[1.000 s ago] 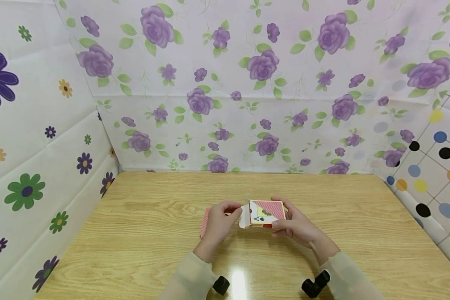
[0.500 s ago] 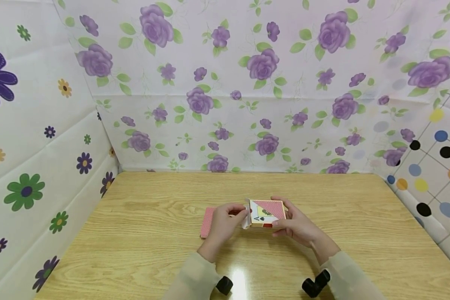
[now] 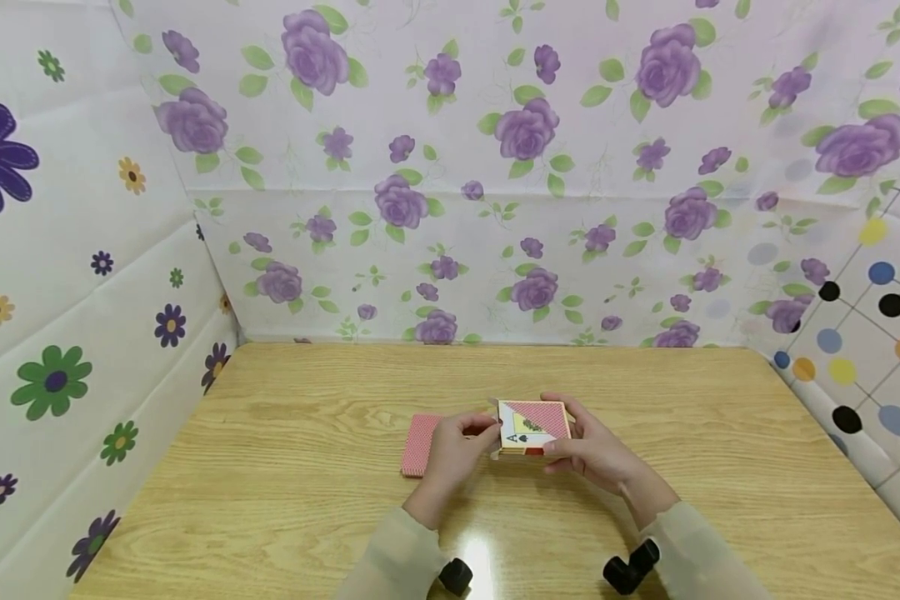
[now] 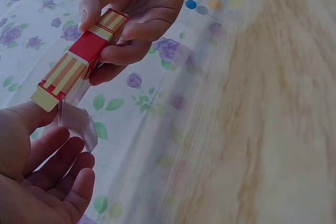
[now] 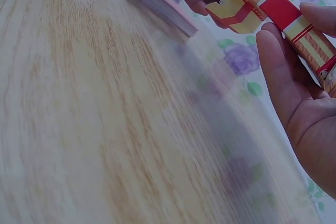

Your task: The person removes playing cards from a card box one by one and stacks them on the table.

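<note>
My right hand (image 3: pixel 596 450) grips a playing-card box (image 3: pixel 534 427) by its right end, slightly above the table. An ace and a red-patterned card back show on its top face, and yellow and red stripes run along its side in the left wrist view. My left hand (image 3: pixel 453 450) pinches at the box's left end, thumb and index finger close together at the pale end flap (image 4: pixel 77 124). Its other fingers curl loosely beneath in the left wrist view. Part of the flap is hidden behind the left hand. A red-backed card stack (image 3: pixel 422 446) lies beside the left hand.
The wooden table (image 3: pixel 300 467) carries the card stack left of the hands. A flowered cloth (image 3: pixel 450 275) hangs along the back edge, with patterned cloths at both sides. Each wrist wears a black camera.
My left hand has moved right with the end flap, which has swung in toward the box opening. More of the card stack shows. The right hand and box have stayed nearly still.
</note>
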A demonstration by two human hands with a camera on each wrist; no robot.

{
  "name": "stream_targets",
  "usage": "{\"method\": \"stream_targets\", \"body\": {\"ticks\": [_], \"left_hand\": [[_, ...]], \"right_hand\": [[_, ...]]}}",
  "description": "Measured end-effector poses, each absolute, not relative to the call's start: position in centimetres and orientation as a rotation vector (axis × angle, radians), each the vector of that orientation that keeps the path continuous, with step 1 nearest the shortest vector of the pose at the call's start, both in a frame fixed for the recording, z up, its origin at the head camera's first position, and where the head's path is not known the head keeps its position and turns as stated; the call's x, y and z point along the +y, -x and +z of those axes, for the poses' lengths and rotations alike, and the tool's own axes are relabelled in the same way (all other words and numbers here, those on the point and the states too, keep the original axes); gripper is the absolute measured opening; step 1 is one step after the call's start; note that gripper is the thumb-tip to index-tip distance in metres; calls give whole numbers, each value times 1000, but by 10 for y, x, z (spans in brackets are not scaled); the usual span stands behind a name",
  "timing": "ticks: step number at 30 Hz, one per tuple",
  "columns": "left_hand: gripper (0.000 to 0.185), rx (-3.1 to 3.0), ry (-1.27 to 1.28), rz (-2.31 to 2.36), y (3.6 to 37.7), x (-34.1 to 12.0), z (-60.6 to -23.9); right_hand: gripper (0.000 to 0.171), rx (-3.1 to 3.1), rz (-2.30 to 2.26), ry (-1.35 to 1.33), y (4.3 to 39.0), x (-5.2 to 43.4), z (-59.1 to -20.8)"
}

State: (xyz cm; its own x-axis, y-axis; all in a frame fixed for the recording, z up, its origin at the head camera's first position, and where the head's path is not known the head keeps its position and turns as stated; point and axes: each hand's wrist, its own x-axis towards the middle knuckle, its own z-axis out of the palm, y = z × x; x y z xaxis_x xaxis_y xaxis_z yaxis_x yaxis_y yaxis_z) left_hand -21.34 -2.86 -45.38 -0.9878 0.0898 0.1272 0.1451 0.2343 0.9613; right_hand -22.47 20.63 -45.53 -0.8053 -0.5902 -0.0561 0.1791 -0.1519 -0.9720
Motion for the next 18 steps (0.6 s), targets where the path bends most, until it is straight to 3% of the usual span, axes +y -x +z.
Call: {"method": "stream_targets", "body": {"ticks": [11, 18], "left_hand": [[15, -2402, 171, -1986, 212, -31, -455], [18, -2413, 157, -1991, 215, -33, -454]], "right_hand": [[86, 1636, -1988, 472, 224, 203, -457], [81, 1630, -2000, 481, 224, 202, -456]]}}
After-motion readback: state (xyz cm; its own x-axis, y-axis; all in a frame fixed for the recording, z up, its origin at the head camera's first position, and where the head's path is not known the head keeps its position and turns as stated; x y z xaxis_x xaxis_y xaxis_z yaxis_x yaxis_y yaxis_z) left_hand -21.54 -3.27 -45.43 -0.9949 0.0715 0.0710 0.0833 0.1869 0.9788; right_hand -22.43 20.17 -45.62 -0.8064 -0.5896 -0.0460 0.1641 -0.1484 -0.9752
